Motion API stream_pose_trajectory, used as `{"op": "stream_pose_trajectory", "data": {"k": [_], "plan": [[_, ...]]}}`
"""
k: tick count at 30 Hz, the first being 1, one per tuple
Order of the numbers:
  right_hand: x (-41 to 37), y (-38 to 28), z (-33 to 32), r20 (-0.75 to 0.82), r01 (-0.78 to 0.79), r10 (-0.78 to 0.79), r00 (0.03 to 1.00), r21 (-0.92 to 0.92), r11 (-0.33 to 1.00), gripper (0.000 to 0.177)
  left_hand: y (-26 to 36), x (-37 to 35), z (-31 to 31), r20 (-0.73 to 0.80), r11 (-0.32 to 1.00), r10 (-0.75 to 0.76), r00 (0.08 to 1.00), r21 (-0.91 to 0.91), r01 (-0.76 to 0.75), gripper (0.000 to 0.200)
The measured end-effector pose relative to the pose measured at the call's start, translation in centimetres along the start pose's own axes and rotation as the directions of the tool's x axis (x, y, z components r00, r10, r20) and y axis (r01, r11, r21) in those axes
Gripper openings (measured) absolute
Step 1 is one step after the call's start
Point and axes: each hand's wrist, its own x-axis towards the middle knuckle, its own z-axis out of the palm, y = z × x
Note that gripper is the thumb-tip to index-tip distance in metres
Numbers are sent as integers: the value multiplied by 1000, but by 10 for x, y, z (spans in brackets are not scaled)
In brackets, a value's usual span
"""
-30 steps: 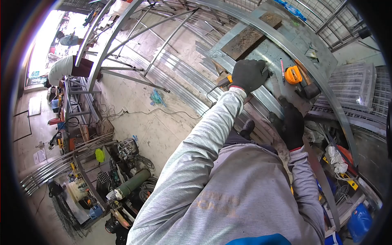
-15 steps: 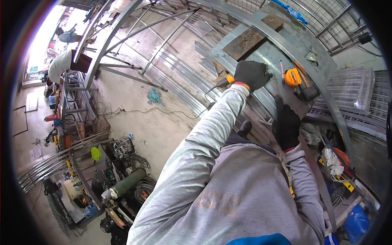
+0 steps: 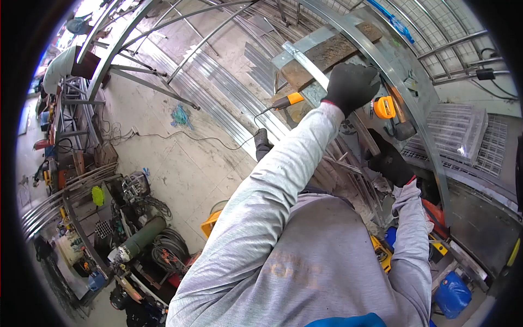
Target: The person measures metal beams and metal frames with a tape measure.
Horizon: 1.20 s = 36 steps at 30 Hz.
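Observation:
A long metal channel point(image 3: 306, 63) slants across the worktable, with my body at its lower end. My gloved left hand point(image 3: 353, 90) is closed over its middle and covers that stretch. Lower down, my gloved right hand point(image 3: 390, 162) is wrapped round the near end, its fingers partly hidden. Beneath the channel lies a brown wooden board point(image 3: 308, 73) on the metal tabletop point(image 3: 359, 19). To the right of my left hand are an orange tape measure point(image 3: 384, 107) and a hammer point(image 3: 403, 129). A corded yellow-and-black power tool point(image 3: 289, 101) sits left of my left wrist.
A curved metal frame member point(image 3: 376, 52) arches over the table. Long metal profiles point(image 3: 218, 101) lie on the floor, crossed by a power cord point(image 3: 201, 139). Wire mesh panels point(image 3: 452, 133) are stacked at right. A green cylinder point(image 3: 143, 238) and machinery stand lower left. Another person point(image 3: 60, 68) bends at far left.
The channel has come up off the tabletop into both hands and its far end now extends past my left hand. My right hand has closed round its near end. The view has shifted.

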Motion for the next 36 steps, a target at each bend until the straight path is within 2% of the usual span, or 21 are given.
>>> {"op": "stream_pose_trajectory", "data": {"k": [1,2,3,4,5,7,13,14,16,17,19,20,21,22,23,25,28,32,34,35,36], "plan": [[2,-3,-3,28,-106,106,994,4,994,81,4,-7,-2,-10,1000,-7,1000,-2,7,19],[6,2,-6,29,-109,109,994,-6,994,81,8,-16,-1,26,999,-16,1000,48,14,17],[8,12,-6,-14,-34,33,999,-61,998,78,12,-27,1,66,995,-27,997,97,20,16],[9,14,-4,-50,38,-44,998,-116,993,75,10,-40,-3,67,991,97,993,90,-103,16],[9,15,-4,-45,32,-38,998,-117,993,75,9,-42,-2,68,992,90,994,87,-96,16],[6,12,-2,-181,-37,-20,983,-306,951,65,7,-48,0,-99,989,148,984,-16,-150,19],[0,-13,25,-410,-97,-203,889,-602,792,48,0,-45,7,-66,982,185,980,-14,-187,24],[-3,-14,24,-412,-99,-202,888,-602,793,48,0,-46,7,-52,981,193,980,-3,-194,25],[-3,-18,11,-263,-28,-64,963,-332,943,42,2,-44,7,-35,986,165,986,-8,-166,26],[-1,-15,10,-260,-26,-65,963,-331,943,42,3,-43,6,-11,991,135,991,-17,-135,28],[2,-7,9,-120,-145,150,981,42,988,40,2,-45,6,7,992,126,992,13,-126,29],[3,8,6,-111,-156,160,981,44,987,40,3,-47,6,23,992,115,993,40,-116,30],[6,29,3,-112,-78,79,991,15,997,38,4,-49,7,28,994,102,994,36,-103,30],[10,25,4,-112,5,-7,994,-16,1000,36,4,-47,7,85,996,72,994,46,-76,30],[11,21,3,-105,-1,-1,995,-19,1000,36,4,-45,7,141,997,42,989,57,-50,30],[10,4,0,70,-174,161,984,263,949,34,5,-42,8,188,997,9,982,69,-22,30],[11,-5,-8,162,-287,247,955,314,905,35,6,-40,12,251,996,-39,967,84,19,31],[11,-13,-1,127,-265,236,963,307,914,43,4,-40,17,241,997,-41,970,67,25,33],[9,-23,12,-161,13,4,987,109,994,49,4,-39,20,293,994,-84,953,90,60,33],[5,-33,20,-161,6,13,987,116,993,49,6,-36,21,331,990,-121,936,115,87,34],[-1,-45,28,-275,-126,100,956,-78,989,56,7,-32,21,414,983,-176,893,127,135,33]]}}
